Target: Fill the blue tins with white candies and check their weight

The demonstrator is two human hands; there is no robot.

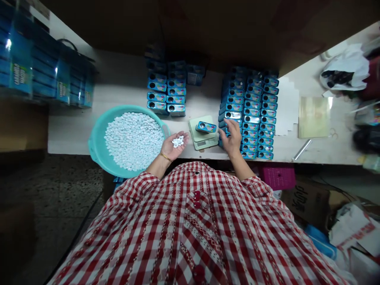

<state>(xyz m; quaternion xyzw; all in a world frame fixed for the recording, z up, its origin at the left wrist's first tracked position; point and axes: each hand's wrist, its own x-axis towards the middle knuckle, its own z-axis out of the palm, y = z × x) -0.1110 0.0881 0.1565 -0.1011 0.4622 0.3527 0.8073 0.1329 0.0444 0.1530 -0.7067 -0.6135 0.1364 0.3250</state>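
Observation:
My left hand (170, 148) lies palm up with white pellets (178, 141) heaped on its palm and fingers. It is at the right side of a turquoise basin (96, 152) that holds many more white pellets. A blue tin (206, 127) stands on the pale green scale (196, 143), between my two hands. My right hand (232, 136) is to the right of the scale, over the near left edge of the rows of blue tins (251, 126), its thumb and fingers apart. Whether its fingertips touch a tin cannot be made out.
More blue tins (156, 97) stand in rows behind the scale. Stacked blue packs (44, 67) are at the far left. To the right lie white sheets (286, 105), a yellowish stack (314, 116), a metal tube (302, 150) and a plastic bag (346, 69). A brown panel (190, 27) hangs over the back.

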